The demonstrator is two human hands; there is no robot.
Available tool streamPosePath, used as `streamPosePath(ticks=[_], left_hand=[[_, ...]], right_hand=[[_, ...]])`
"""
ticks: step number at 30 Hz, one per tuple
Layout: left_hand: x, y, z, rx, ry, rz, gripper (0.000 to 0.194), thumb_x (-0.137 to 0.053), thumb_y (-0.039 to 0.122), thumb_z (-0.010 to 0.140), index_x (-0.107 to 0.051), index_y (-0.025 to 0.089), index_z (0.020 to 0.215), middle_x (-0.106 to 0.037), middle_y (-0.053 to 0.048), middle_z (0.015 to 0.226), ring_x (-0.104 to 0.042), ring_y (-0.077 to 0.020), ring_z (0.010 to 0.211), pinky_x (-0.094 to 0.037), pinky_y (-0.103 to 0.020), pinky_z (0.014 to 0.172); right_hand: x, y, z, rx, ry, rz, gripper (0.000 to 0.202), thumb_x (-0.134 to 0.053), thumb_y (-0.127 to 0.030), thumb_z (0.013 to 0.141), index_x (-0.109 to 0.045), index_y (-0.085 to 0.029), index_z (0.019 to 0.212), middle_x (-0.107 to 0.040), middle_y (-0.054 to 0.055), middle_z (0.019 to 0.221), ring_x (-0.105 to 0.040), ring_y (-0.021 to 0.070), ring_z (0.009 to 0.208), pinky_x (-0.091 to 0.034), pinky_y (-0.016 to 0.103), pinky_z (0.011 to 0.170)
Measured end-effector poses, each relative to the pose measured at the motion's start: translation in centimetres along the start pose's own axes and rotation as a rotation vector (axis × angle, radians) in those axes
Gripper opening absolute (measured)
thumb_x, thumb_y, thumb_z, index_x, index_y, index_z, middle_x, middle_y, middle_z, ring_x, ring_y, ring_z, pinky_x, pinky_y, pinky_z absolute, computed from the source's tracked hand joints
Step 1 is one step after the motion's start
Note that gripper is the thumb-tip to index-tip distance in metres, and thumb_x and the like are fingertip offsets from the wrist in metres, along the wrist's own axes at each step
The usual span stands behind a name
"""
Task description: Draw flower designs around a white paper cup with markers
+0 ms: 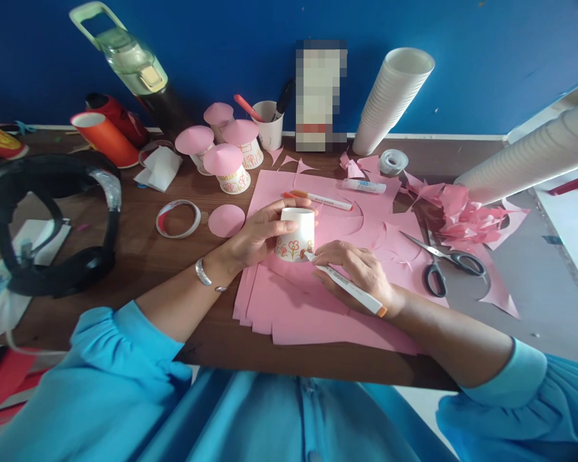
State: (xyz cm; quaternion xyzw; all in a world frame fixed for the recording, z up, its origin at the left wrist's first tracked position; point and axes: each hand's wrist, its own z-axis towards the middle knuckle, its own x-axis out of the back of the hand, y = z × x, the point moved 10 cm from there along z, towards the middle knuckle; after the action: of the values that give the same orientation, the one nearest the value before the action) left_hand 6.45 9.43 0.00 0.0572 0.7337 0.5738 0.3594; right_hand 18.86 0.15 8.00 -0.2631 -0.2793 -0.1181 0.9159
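My left hand (264,234) is closed around a white paper cup (299,226), which is upside down with red and orange flowers drawn along its lower band. In my right hand (358,273) is a white marker pen (353,289) with an orange end, its tip at the lower right edge of the cup. Both hands are over a stack of pink paper sheets (298,321). Capped markers (324,200) lie on the paper just behind the cup. A pink paper disc (226,221) rests left of my left hand.
Several decorated cups with pink cone tops (224,160) stand at the back left, near a roll of tape (178,219) and a bottle (135,64). Scissors (445,255), crumpled pink scraps (462,215), a glue stick (364,186) and stacked white cups (389,102) are to the right. A black headband (108,237) lies left.
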Motion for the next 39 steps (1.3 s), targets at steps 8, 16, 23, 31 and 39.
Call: streamPosePath(ticks=[8,16,23,31,39], left_hand=[[-0.1,0.2,-0.1,0.021,0.016,0.016,0.049,-0.085,0.03,0.086,-0.073,0.017,0.132,-0.076,-0.017,0.135,-0.075,-0.0327,0.122,-0.06,-0.038,0.091],[0.2,0.0,0.0,-0.004,0.015,0.008,0.051,-0.087,0.032,0.085,-0.074,0.018,0.132,-0.076,-0.016,0.135,-0.074,-0.0321,0.123,-0.059,-0.037,0.091],[0.2,-0.1,0.0,-0.002,0.005,-0.008,0.049,-0.086,0.03,0.086,-0.074,0.018,0.132,-0.076,-0.016,0.135,-0.074,-0.0316,0.122,-0.059,-0.037,0.092],[0.2,0.1,0.2,-0.035,-0.006,-0.019,0.046,-0.084,0.032,0.085,-0.075,0.018,0.128,-0.072,-0.018,0.143,-0.072,-0.0362,0.13,-0.06,-0.041,0.097],[0.4,0.1,0.3,-0.041,0.011,-0.027,0.046,-0.082,0.032,0.086,-0.073,0.018,0.128,-0.069,-0.018,0.15,-0.071,-0.037,0.132,-0.059,-0.045,0.102]], right_hand=[[0.1,0.4,-0.1,-0.041,0.018,-0.001,0.011,-0.066,-0.017,0.107,-0.062,-0.022,0.117,-0.08,0.005,0.094,-0.082,0.0194,0.087,-0.067,0.029,0.07],[0.2,0.5,-0.1,-0.069,0.011,-0.018,0.011,-0.065,-0.017,0.107,-0.062,-0.024,0.116,-0.079,0.003,0.093,-0.082,0.0187,0.085,-0.065,0.029,0.067],[0.3,0.6,-0.2,-0.075,0.014,-0.009,0.011,-0.065,-0.017,0.106,-0.063,-0.023,0.115,-0.079,0.003,0.093,-0.081,0.0181,0.084,-0.065,0.028,0.068],[0.6,-0.2,0.0,-0.018,0.014,0.032,0.019,-0.066,-0.012,0.101,-0.062,-0.023,0.117,-0.079,0.004,0.091,-0.081,0.0186,0.082,-0.066,0.028,0.068],[0.0,-0.8,0.1,0.019,-0.038,0.088,0.016,-0.068,-0.015,0.104,-0.063,-0.02,0.118,-0.08,0.008,0.094,-0.083,0.0207,0.088,-0.069,0.03,0.073]])
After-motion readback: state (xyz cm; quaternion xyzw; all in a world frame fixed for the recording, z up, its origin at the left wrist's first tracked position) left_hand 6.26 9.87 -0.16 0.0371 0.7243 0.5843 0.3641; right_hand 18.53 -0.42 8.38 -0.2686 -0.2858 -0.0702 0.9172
